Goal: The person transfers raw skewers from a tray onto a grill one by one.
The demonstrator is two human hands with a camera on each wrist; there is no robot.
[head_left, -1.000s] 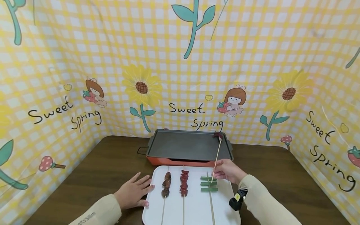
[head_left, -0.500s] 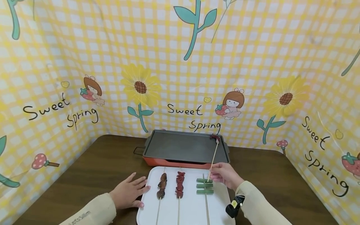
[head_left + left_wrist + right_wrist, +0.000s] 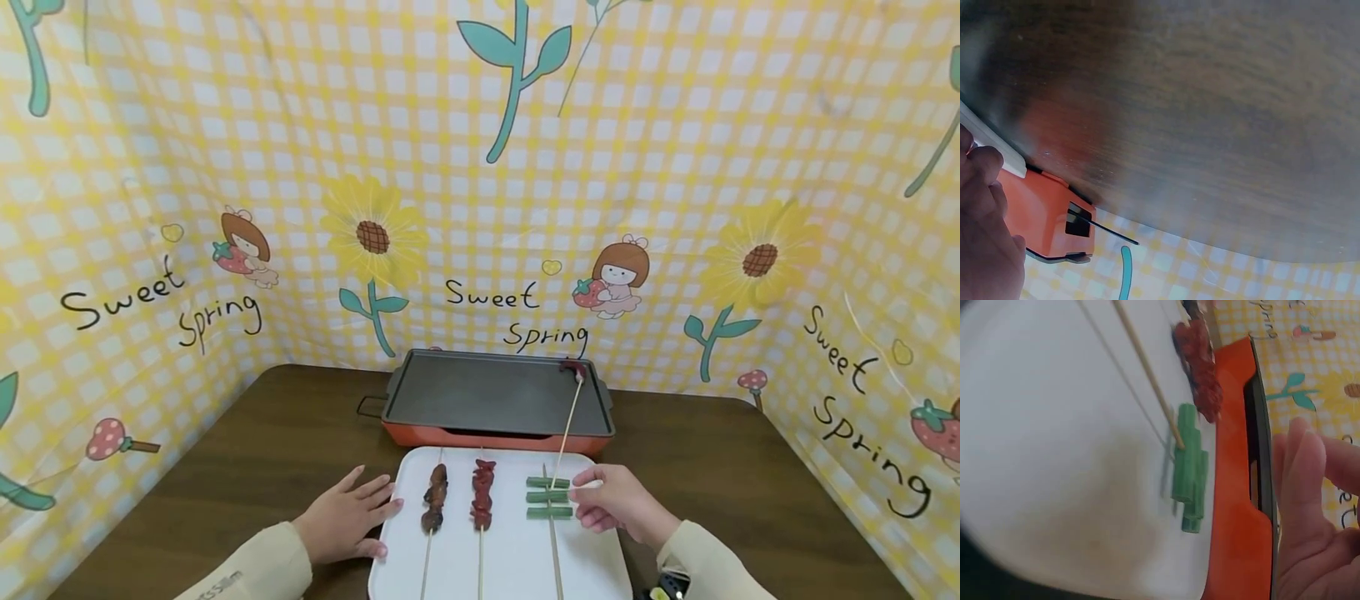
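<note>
Green vegetable skewer [image 3: 549,496] lying on white tray [image 3: 510,558], rightmost of three. Right hand [image 3: 611,502] just beside it, fingers relaxed, gripping nothing. Left hand [image 3: 347,521] flat on table [image 3: 247,467], fingertips touching tray's left edge. Red meat skewer [image 3: 572,392] resting on griddle [image 3: 495,393], stick reaching back over tray.
</note>
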